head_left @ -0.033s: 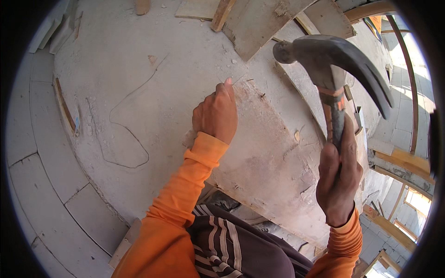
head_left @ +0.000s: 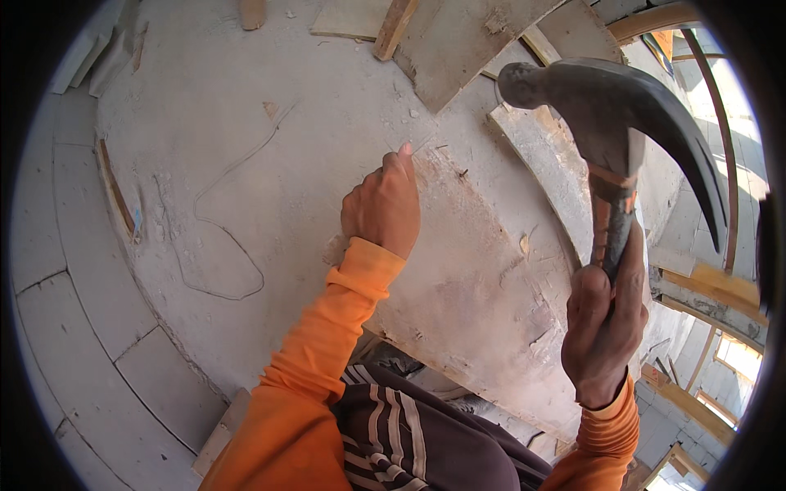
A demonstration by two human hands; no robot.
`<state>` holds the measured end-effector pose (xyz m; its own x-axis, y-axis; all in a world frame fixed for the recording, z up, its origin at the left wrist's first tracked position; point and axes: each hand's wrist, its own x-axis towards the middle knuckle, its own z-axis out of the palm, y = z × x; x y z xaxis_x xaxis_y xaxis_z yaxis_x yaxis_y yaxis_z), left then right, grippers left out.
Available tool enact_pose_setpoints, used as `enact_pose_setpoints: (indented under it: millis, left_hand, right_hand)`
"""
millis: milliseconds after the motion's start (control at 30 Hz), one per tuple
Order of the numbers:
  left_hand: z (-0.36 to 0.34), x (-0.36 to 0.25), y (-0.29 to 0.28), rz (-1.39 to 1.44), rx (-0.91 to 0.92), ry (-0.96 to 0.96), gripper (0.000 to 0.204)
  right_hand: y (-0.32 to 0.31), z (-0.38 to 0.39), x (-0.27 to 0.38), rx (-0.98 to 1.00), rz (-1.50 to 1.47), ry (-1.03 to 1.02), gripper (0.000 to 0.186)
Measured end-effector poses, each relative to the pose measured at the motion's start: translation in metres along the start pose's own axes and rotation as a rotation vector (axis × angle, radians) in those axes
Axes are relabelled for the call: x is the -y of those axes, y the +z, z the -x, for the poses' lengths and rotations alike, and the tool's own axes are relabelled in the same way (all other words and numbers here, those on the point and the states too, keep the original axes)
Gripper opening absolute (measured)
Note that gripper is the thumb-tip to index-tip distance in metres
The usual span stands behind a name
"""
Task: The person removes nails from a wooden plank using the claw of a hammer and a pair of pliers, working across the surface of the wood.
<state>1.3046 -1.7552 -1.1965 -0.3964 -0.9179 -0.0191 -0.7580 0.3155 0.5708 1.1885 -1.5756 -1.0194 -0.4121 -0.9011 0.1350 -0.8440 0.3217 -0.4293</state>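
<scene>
My right hand (head_left: 604, 340) grips a claw hammer (head_left: 610, 110) by its dark, orange-marked handle. The hammer is raised, its round striking face to the left and its curved claw to the right. My left hand (head_left: 382, 206) is closed in a pinch, thumb up, at the upper left edge of a worn, stained board (head_left: 471, 303). A thin line shows at its fingertips; what the fingers hold is too small to make out. Small nails or splinters stick up from the board just right of that hand.
A thin bent wire (head_left: 237, 245) lies on the dusty grey floor (head_left: 188, 106) at left. Wooden boards (head_left: 458, 53) and a short batten (head_left: 395, 29) lie beyond my hands. A pale block wall (head_left: 74, 327) curves along the left; timber frames (head_left: 712, 290) stand at right.
The hammer and my right hand have shifted slightly to the right, and the hammer head appears larger. My left hand has hardly moved.
</scene>
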Motion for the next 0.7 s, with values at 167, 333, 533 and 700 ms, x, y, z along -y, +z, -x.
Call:
enact_pose_setpoints:
  millis: [167,333,533,700]
  left_hand:
    - [0.005,-0.006,-0.008,-0.005,0.05,-0.035,0.05]
    - [0.01,-0.002,-0.002,0.018,0.117,-0.058,0.048]
    - [0.008,-0.016,-0.009,0.041,0.05,-0.02,0.048]
    - [0.013,-0.01,-0.005,0.056,0.112,-0.065,0.048]
  right_hand:
    - [0.007,-0.001,-0.008,0.317,-0.022,0.049,0.056]
    - [0.017,0.005,-0.016,0.117,-0.026,0.015,0.052]
    - [0.024,0.019,-0.025,0.033,-0.024,-0.052,0.054]
    - [0.022,0.018,-0.027,0.189,0.002,0.048,0.054]
